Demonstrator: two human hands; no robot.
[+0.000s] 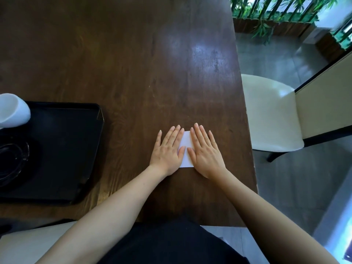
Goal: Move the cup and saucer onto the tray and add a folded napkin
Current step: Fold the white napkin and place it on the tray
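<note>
I am looking down at the dark wooden desk [133,63]. Both hands are lying flat on the white napkin [186,149], palm down. The left hand [168,149] is covering its left part, the right hand [205,152] its right part. The fingers [202,134] are stretched out, nearly together, gripping nothing. The black tray [62,149] is lying well to the left, carrying the white cup [12,109] and a dark glass saucer [11,159]. A cream chair [270,111] is standing just beside the desk's right edge.
</note>
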